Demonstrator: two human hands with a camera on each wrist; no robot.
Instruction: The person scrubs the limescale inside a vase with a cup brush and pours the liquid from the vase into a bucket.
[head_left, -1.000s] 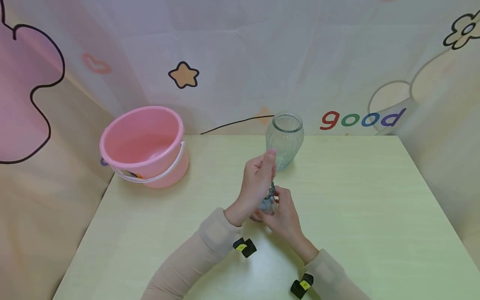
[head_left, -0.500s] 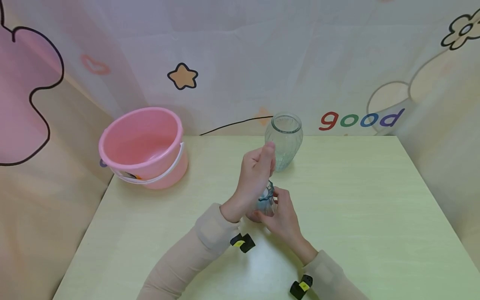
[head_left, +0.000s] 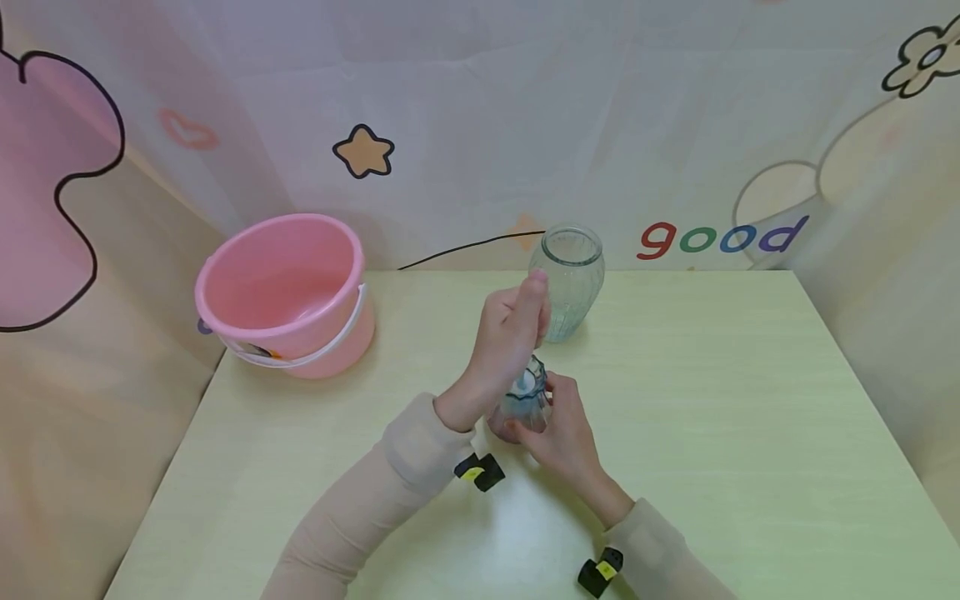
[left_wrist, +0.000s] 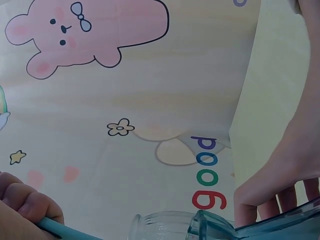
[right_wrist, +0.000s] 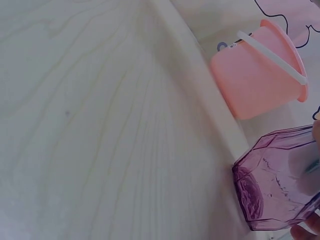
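Observation:
A small faceted glass vase [head_left: 517,410], blue at its wavy rim and purple at its base, stands below my left hand. My right hand [head_left: 567,433] grips its side, thumb in front and fingers behind. My left hand [head_left: 504,337] is raised over the mouth, fingers curled round a teal handle [left_wrist: 67,230] that slants toward the vase's opening in the left wrist view. The handle's far end is out of sight there. In the right wrist view, the purple base of the vase fills the lower right, with my right fingertips [right_wrist: 306,232] at its edge.
A larger clear glass jar [head_left: 573,292] stands just behind my left hand. At the back left is a pink bucket [head_left: 330,333] with a white handle. A printed cloth [head_left: 465,133] hangs behind the pale wooden table [head_left: 712,400].
My left hand has risen slightly and shifted a little left, showing more of the vase's rim and something pale blue in its mouth. My right hand keeps its hold.

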